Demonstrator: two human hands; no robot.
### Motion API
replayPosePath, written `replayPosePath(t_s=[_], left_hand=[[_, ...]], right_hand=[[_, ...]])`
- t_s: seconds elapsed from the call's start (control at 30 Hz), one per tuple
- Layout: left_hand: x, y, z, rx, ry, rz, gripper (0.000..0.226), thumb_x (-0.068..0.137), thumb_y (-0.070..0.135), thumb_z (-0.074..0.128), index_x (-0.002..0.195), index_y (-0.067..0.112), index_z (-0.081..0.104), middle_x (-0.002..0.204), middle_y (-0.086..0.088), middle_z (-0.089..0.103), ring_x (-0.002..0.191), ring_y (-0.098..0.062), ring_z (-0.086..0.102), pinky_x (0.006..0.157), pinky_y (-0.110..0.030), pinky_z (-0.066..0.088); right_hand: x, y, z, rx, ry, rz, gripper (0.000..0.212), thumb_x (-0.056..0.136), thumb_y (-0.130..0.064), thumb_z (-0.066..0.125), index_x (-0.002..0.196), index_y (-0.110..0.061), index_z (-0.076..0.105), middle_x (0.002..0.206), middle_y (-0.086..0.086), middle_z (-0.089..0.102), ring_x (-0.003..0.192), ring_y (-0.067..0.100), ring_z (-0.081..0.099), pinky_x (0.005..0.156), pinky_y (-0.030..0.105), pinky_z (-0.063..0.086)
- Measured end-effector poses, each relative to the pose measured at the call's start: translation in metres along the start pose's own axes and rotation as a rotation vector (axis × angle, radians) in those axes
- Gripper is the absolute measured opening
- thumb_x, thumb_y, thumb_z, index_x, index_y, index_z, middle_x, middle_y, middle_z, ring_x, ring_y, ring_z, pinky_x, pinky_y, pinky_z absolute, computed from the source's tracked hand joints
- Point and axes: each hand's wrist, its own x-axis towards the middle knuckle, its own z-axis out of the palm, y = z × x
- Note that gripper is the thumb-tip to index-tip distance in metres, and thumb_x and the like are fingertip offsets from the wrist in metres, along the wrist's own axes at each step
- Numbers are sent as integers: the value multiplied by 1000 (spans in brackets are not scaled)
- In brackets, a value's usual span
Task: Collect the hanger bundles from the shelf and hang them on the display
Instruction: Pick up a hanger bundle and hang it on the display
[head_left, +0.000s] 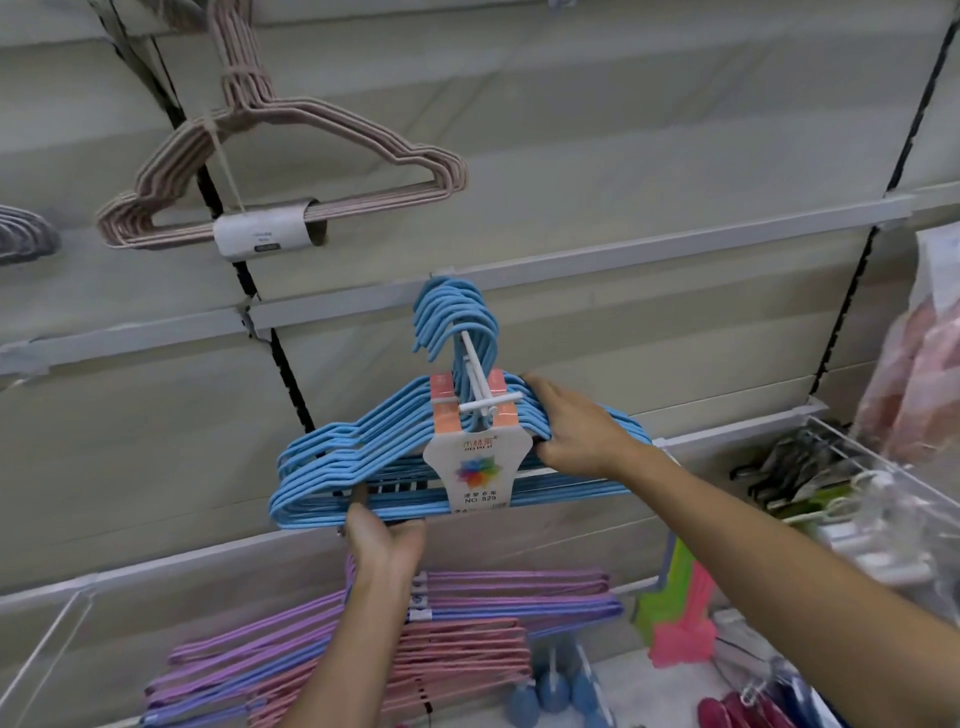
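below the left hand (384, 540), purple hanger bundles (519, 597) and pink hanger bundles (457, 654) are lying on the shelf (644, 686).

Even, soft indoor light; faint shadows; wide-angle bending at edges; right edge blurred.

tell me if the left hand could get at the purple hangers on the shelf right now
Probably not yet: the left hand grips the bottom of the blue hangers. The purple hangers lie just below its forearm with nothing covering them, so once it lets go the way looks free.
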Motion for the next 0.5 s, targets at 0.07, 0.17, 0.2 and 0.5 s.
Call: replayPosePath(t_s=[0.07,0.17,0.2,0.5], left_hand=[[-5,-1,0,30,3,-40,32,97,25,59,129,19,62,123,-8,68,110,-25,65,94,-45,53],[-14,-1,0,102,18,-92,21,96,22,61,116,15,64,116,-8,68,102,-23,65,84,-42,55],[-17,-1,-1,120,29,-94,18,96,21,61,112,15,64,115,-8,67,103,-23,65,84,-42,55],[-64,-4,-14,198,48,-50,17,104,20,41,91,16,52,79,-2,53,75,-15,57,87,-34,50]], right_hand=[[-5,-2,-4,-32,38,26,79,81,-23,67,151,-20,31,144,7,49,127,29,50,105,41,42],[-16,-3,-9,-50,88,52,75,84,-19,66,151,-15,34,147,10,46,132,30,44,111,41,36],[-20,-3,-11,-44,97,59,72,84,-18,66,150,-15,36,146,10,46,132,30,45,111,40,37],[-94,-1,-51,-28,188,22,54,88,-18,61,141,-15,50,134,6,55,121,25,54,103,39,44]])
